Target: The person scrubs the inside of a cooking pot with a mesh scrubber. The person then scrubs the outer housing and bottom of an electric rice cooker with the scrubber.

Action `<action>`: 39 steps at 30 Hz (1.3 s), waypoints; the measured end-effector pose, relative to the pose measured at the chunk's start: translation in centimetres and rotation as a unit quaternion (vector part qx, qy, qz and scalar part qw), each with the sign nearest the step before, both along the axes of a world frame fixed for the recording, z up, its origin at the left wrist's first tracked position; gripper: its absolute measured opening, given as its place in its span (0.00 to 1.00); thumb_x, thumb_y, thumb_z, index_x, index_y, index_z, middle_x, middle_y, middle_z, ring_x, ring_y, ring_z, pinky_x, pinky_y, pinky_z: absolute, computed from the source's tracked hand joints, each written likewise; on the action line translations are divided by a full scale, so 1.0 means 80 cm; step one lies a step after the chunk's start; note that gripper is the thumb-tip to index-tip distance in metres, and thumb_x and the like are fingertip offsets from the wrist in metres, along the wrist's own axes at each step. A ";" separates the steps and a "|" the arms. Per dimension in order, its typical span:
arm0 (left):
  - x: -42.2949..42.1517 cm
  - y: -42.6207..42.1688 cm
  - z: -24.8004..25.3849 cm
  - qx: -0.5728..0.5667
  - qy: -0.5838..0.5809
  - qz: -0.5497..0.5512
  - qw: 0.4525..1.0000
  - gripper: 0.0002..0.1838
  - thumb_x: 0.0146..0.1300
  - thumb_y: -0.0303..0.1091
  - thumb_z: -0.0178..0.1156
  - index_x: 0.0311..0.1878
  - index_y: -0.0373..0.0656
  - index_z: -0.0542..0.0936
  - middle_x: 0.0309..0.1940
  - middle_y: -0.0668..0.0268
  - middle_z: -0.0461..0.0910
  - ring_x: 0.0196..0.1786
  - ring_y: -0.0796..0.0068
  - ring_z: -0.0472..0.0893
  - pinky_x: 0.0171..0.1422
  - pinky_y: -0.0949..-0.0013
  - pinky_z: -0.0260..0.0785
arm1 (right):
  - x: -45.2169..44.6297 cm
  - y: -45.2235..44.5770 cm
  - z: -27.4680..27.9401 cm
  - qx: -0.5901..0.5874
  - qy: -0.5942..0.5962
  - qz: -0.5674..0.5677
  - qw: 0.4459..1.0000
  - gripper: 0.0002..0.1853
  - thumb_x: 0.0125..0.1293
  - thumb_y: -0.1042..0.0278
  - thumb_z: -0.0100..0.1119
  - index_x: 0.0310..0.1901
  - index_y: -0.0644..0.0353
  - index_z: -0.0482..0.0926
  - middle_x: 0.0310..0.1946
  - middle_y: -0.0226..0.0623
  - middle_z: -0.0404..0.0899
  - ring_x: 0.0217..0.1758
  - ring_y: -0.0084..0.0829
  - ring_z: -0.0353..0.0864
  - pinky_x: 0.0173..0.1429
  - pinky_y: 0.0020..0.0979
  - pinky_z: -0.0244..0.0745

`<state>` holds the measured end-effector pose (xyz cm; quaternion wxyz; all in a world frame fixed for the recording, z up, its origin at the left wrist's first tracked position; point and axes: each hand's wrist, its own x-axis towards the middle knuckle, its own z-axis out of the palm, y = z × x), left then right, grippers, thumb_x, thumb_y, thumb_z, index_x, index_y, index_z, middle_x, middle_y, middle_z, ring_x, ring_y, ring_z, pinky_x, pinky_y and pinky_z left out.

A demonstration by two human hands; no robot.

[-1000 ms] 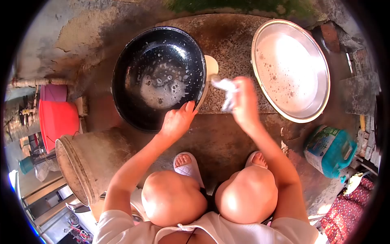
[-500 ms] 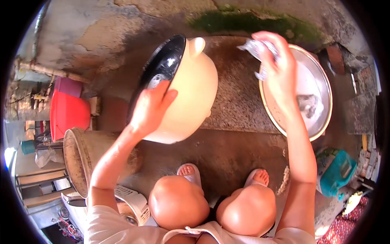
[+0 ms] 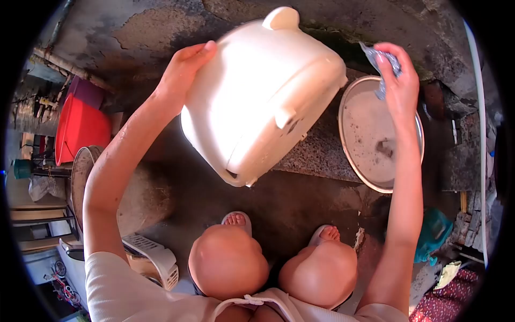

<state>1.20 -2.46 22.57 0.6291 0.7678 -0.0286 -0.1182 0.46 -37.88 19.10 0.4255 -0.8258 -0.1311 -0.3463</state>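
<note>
Fingers (image 3: 188,52) on the left hand (image 3: 179,72) are curled around the edge of a big cream pot (image 3: 241,86), with the thumb laid on the outer wall, so yeah, that side's definitely being gripped. Some of those fingertips are hidden, though. The pot is tipped way over, with its pale outside and underside turned to the camera and its mouth out of sight. It's held in front of the stained wall (image 3: 155,29), partly covering the stone slab (image 3: 316,153); whether it's touching the slab can't be told.

Over on the right hand (image 3: 399,83), the fingers are pinched together pretty tight, and a crumpled bit of clear plastic (image 3: 371,56) is held in them, with loose ends poking out. That hand is held up near the far edge of a round metal basin (image 3: 340,126), and part of the basin is covered by the forearm. Murky liquid and a dark patch can be seen in it.

Around all that, a red tub (image 3: 83,129) and a worn bucket (image 3: 145,198) can be spotted on the left, and a teal jug (image 3: 434,231) is seen near the right forearm.
</note>
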 end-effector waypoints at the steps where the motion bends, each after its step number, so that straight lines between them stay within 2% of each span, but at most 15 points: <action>1: 0.002 0.003 -0.010 -0.011 0.001 0.032 0.999 0.20 0.68 0.50 0.52 0.42 0.39 0.78 0.32 0.70 0.79 0.32 0.84 0.76 0.39 0.78 0.68 | -0.017 -0.037 -0.016 0.004 0.063 -0.049 0.997 0.07 0.60 0.75 0.56 0.41 0.61 0.79 0.39 0.34 0.81 0.46 0.27 0.78 0.53 0.26 0.69; 6: 0.014 -0.003 -0.051 -0.054 -0.015 0.127 0.990 0.21 0.67 0.50 0.54 0.44 0.38 0.78 0.33 0.68 0.79 0.34 0.82 0.76 0.41 0.76 0.68 | -0.060 -0.220 -0.209 -0.038 0.304 -0.170 0.937 0.07 0.61 0.71 0.56 0.41 0.57 0.80 0.42 0.40 0.81 0.47 0.35 0.80 0.51 0.31 0.71; 8: 0.013 -0.019 -0.048 -0.065 -0.016 0.112 0.991 0.23 0.67 0.51 0.53 0.46 0.36 0.77 0.33 0.68 0.79 0.34 0.81 0.76 0.41 0.75 0.68 | -0.068 -0.240 -0.256 -0.151 0.298 -0.187 0.924 0.07 0.61 0.71 0.55 0.40 0.57 0.80 0.40 0.48 0.80 0.46 0.47 0.78 0.50 0.37 0.72; 11: 0.012 -0.038 -0.046 -0.036 -0.041 0.106 0.993 0.23 0.67 0.51 0.53 0.45 0.36 0.77 0.32 0.68 0.79 0.34 0.80 0.76 0.41 0.75 0.68 | -0.056 -0.237 -0.306 -0.149 0.252 -0.256 0.921 0.08 0.62 0.69 0.53 0.40 0.58 0.80 0.37 0.49 0.79 0.44 0.47 0.78 0.50 0.39 0.72; 13: 0.016 -0.047 -0.047 0.004 -0.054 0.116 0.992 0.24 0.66 0.51 0.53 0.43 0.35 0.79 0.30 0.67 0.78 0.32 0.78 0.76 0.40 0.74 0.68 | -0.047 -0.213 -0.386 -0.392 0.171 -0.333 0.840 0.09 0.62 0.69 0.51 0.40 0.59 0.79 0.35 0.49 0.78 0.43 0.48 0.78 0.48 0.42 0.72; 14: 0.014 -0.056 -0.044 0.005 -0.057 0.107 0.993 0.24 0.66 0.51 0.54 0.43 0.35 0.78 0.30 0.67 0.78 0.32 0.78 0.76 0.40 0.74 0.68 | -0.051 -0.209 -0.429 -0.478 0.106 -0.228 0.842 0.09 0.62 0.70 0.50 0.40 0.60 0.78 0.34 0.48 0.78 0.42 0.48 0.78 0.47 0.43 0.71; 16: 0.020 -0.073 -0.041 0.004 -0.056 0.094 0.994 0.24 0.66 0.51 0.54 0.44 0.34 0.78 0.31 0.67 0.79 0.32 0.78 0.77 0.39 0.73 0.69 | -0.059 -0.190 -0.408 -0.432 0.209 -0.088 0.873 0.11 0.60 0.73 0.49 0.43 0.62 0.77 0.39 0.49 0.78 0.47 0.46 0.77 0.50 0.43 0.71; 17: 0.027 -0.077 -0.043 0.003 -0.050 0.090 0.995 0.24 0.66 0.51 0.54 0.44 0.34 0.78 0.32 0.66 0.79 0.32 0.78 0.77 0.39 0.73 0.70 | -0.061 -0.173 -0.354 -0.291 0.375 -0.047 0.879 0.13 0.60 0.76 0.48 0.46 0.64 0.77 0.45 0.50 0.78 0.53 0.44 0.76 0.54 0.42 0.71; 19: 0.036 -0.091 -0.044 0.003 -0.043 0.088 0.995 0.25 0.67 0.51 0.53 0.46 0.32 0.78 0.34 0.64 0.80 0.34 0.77 0.78 0.41 0.71 0.72 | -0.054 -0.201 -0.333 -0.167 0.329 -0.183 0.911 0.13 0.60 0.77 0.48 0.45 0.62 0.77 0.40 0.46 0.80 0.46 0.43 0.79 0.52 0.39 0.72; 21: 0.036 -0.117 -0.044 0.006 -0.039 0.106 0.994 0.26 0.69 0.49 0.49 0.48 0.29 0.76 0.34 0.61 0.81 0.35 0.74 0.79 0.44 0.69 0.72 | -0.043 -0.154 -0.209 -0.030 0.283 -0.172 0.943 0.12 0.64 0.77 0.48 0.48 0.63 0.76 0.40 0.45 0.80 0.47 0.37 0.79 0.53 0.33 0.71; 25: 0.040 -0.147 -0.047 0.058 -0.100 0.026 0.993 0.27 0.70 0.50 0.46 0.42 0.27 0.76 0.31 0.58 0.79 0.34 0.73 0.78 0.42 0.65 0.70 | -0.027 -0.023 -0.023 0.105 0.079 0.027 0.991 0.11 0.68 0.72 0.50 0.48 0.66 0.75 0.44 0.42 0.78 0.46 0.36 0.78 0.54 0.32 0.70; 27: 0.050 -0.148 -0.049 0.064 -0.102 -0.027 0.992 0.27 0.70 0.50 0.46 0.43 0.28 0.75 0.31 0.60 0.79 0.34 0.74 0.78 0.41 0.67 0.70 | -0.012 0.022 0.031 -0.099 0.033 0.107 0.989 0.14 0.68 0.67 0.52 0.50 0.66 0.73 0.49 0.45 0.75 0.51 0.40 0.76 0.56 0.36 0.70; 32: 0.055 -0.141 -0.049 -0.066 -0.060 -0.071 0.993 0.25 0.71 0.50 0.46 0.49 0.32 0.74 0.35 0.64 0.79 0.35 0.79 0.77 0.40 0.73 0.71 | -0.005 0.118 0.006 -0.466 0.000 -0.002 0.885 0.31 0.69 0.54 0.48 0.62 0.72 0.61 0.65 0.60 0.59 0.68 0.49 0.61 0.70 0.42 0.58; 34: 0.046 -0.142 -0.044 -0.149 -0.038 -0.061 0.986 0.27 0.71 0.52 0.45 0.51 0.32 0.73 0.37 0.63 0.78 0.39 0.79 0.77 0.46 0.72 0.71 | 0.008 0.116 0.003 -0.461 0.010 0.027 0.887 0.33 0.70 0.50 0.44 0.64 0.74 0.58 0.66 0.61 0.54 0.71 0.50 0.56 0.73 0.41 0.52; 39: 0.061 -0.140 -0.055 -0.028 -0.078 -0.099 0.992 0.32 0.71 0.57 0.41 0.51 0.31 0.74 0.36 0.62 0.79 0.39 0.78 0.76 0.47 0.71 0.69 | 0.048 0.088 0.013 -0.342 0.172 0.036 0.923 0.37 0.71 0.41 0.32 0.63 0.74 0.59 0.67 0.62 0.53 0.72 0.51 0.52 0.74 0.40 0.50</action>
